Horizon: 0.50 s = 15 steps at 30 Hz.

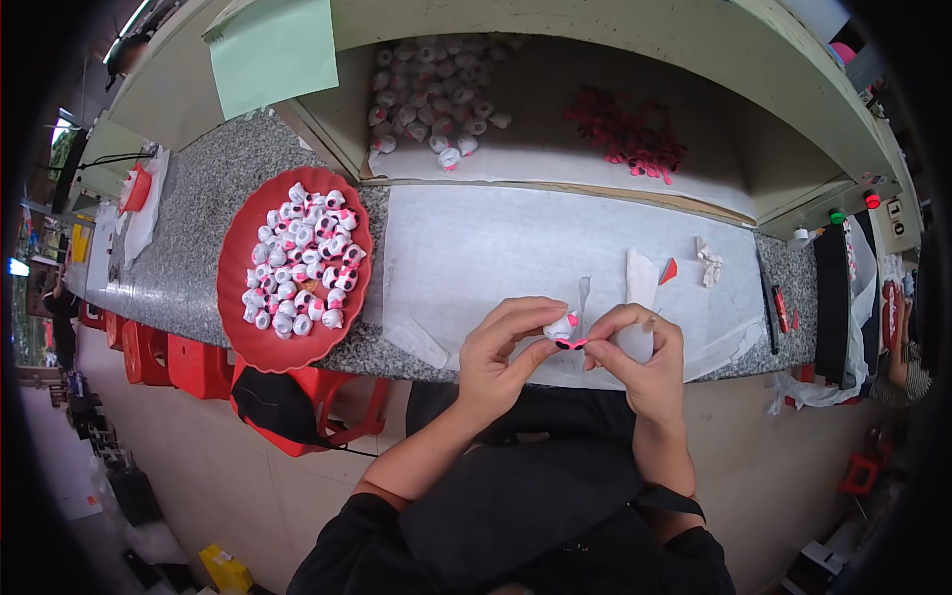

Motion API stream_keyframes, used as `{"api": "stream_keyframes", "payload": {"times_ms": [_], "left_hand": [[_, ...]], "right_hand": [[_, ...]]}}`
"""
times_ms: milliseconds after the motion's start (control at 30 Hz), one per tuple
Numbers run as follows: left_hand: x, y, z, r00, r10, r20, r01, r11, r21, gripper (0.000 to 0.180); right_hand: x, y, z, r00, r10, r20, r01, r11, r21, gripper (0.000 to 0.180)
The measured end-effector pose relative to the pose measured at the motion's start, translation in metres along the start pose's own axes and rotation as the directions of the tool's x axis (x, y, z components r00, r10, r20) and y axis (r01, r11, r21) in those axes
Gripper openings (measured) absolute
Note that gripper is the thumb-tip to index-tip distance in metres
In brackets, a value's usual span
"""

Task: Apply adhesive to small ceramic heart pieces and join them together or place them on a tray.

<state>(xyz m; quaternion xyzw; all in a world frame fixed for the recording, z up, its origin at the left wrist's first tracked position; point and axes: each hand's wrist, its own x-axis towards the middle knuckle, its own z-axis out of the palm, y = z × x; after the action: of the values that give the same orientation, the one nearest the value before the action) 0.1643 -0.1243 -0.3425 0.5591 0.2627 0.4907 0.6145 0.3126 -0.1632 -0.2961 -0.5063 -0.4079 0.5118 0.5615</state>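
While the left hand [493, 365] pinches a small white piece [558, 327] in its fingers, the right hand's [654, 373] fingers pinch the pink-and-black strip [573, 344] under it. It is held over the near edge of the white sheet [476, 238], maybe to see it well. The red dish [230, 288] sits left on the worktop [183, 223], likely to leave room. Past the right hand lie a white strip [641, 274] and a red scrap [669, 269]; neither blocks the fingers.
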Motion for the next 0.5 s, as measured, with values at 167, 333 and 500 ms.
{"api": "stream_keyframes", "payload": {"times_ms": [167,333,500], "left_hand": [[0.000,-0.002,-0.001,0.999,0.030,0.044,-0.028,0.998,-0.054,0.030],[-0.001,0.004,0.001,0.999,0.021,0.042,-0.013,0.983,-0.183,0.026],[-0.001,0.009,0.001,0.996,-0.092,0.015,0.092,0.941,-0.325,0.021]], "right_hand": [[0.001,0.005,-0.001,1.000,0.009,-0.010,-0.009,0.999,-0.031,0.007],[-0.001,0.008,0.000,1.000,-0.012,0.012,0.013,0.997,-0.080,0.009],[-0.003,0.010,0.004,0.993,-0.120,0.002,0.120,0.989,-0.087,0.022]]}}
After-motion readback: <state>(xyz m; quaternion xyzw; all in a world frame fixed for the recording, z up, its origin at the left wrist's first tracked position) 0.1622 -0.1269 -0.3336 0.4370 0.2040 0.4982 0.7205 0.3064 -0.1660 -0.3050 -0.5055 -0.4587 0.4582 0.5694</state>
